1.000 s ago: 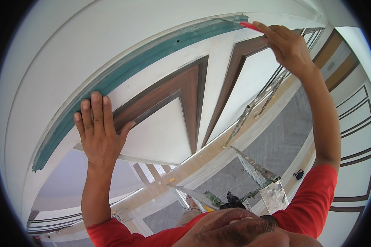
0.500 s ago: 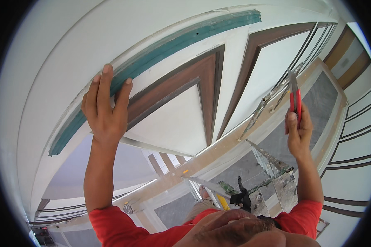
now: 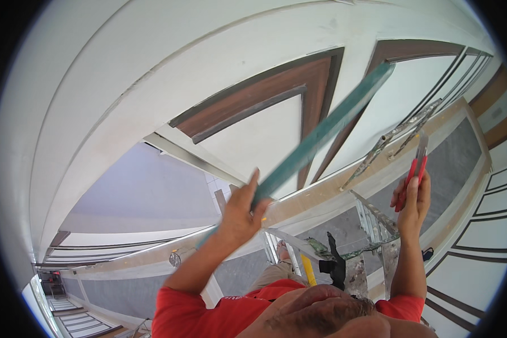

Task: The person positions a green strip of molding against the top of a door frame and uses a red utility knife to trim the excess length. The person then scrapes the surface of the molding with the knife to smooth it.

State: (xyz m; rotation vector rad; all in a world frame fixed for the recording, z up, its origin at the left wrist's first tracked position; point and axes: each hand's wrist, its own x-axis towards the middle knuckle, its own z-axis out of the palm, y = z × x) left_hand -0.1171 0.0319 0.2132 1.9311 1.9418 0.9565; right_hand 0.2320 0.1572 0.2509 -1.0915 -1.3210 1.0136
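A long teal strip (image 3: 328,130) slants across the middle, its far end up over the brown-framed panels and its near end low by my left forearm. My left hand (image 3: 238,218) is closed round it near the lower part, thumb on one side. On the right, my right hand (image 3: 413,205) grips a red utility knife (image 3: 416,172) with the blade out and pointing up. Knife and strip are apart. The white curved ledge (image 3: 152,90) at upper left is bare, with a rough line along it.
Below me stands a paint-spattered ladder (image 3: 372,225) with a yellow part (image 3: 308,269) and a black object (image 3: 336,265) near its top. Brown-framed wall panels (image 3: 315,84) are ahead, a paint-marked pole (image 3: 386,138) to their right. Grey floor (image 3: 459,149) lies far below.
The teal strip has come away from the white ledge and swung down to the right in my left hand, which was spread over it before. The knife hand has dropped slightly.
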